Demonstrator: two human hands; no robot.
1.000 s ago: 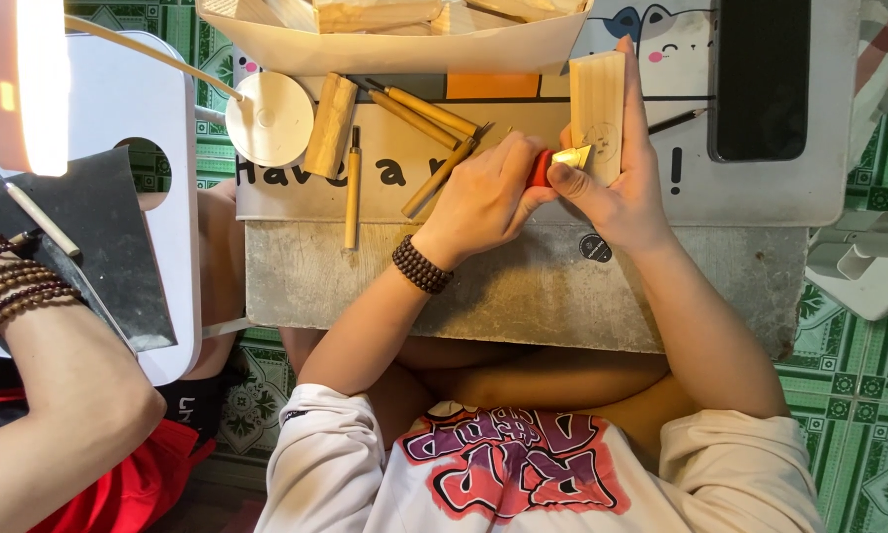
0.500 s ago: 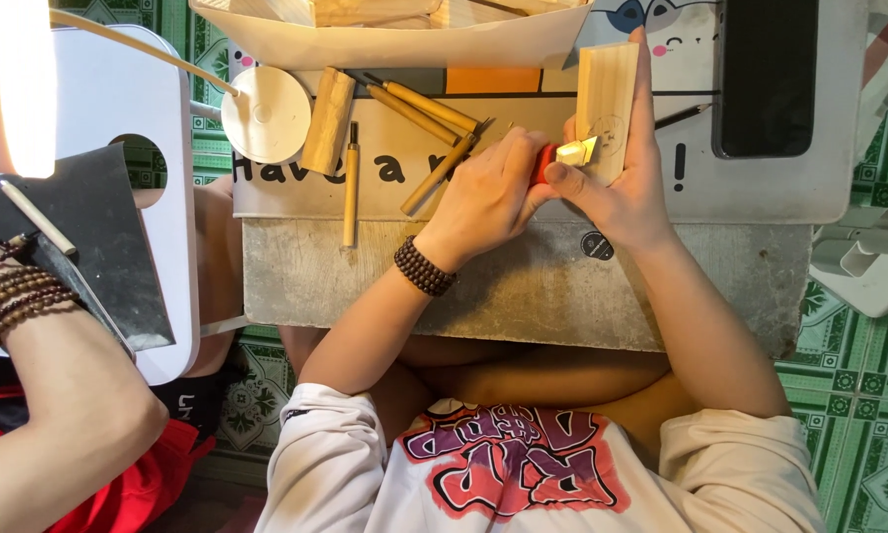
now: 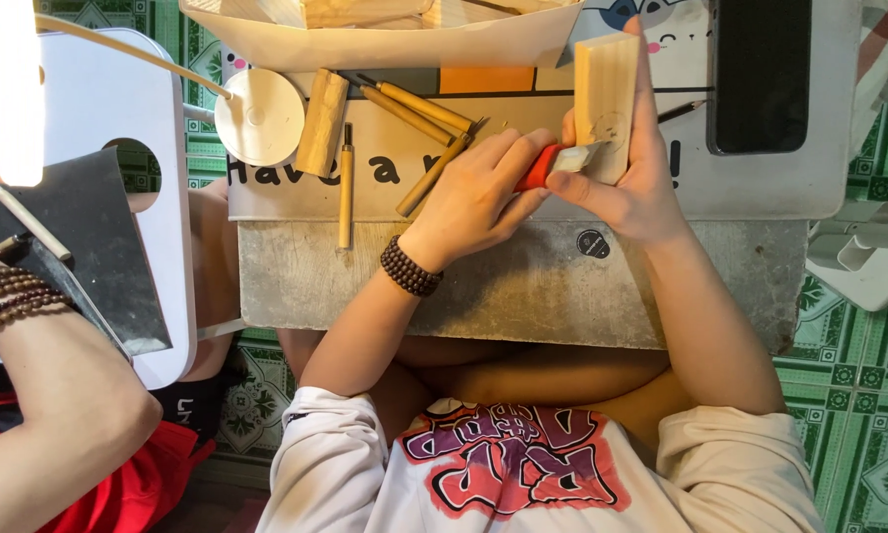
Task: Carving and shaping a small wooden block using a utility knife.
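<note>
In the head view, my left hand (image 3: 478,197) has its fingers curled tight around a red-handled knife (image 3: 554,164). My right hand (image 3: 629,183) grips the wood block (image 3: 605,89), near the board's (image 3: 523,286) far edge; the blade touches it.

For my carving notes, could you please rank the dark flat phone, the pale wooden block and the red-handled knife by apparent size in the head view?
1. Dark flat phone
2. Pale wooden block
3. Red-handled knife, partly hidden by fingers
</note>
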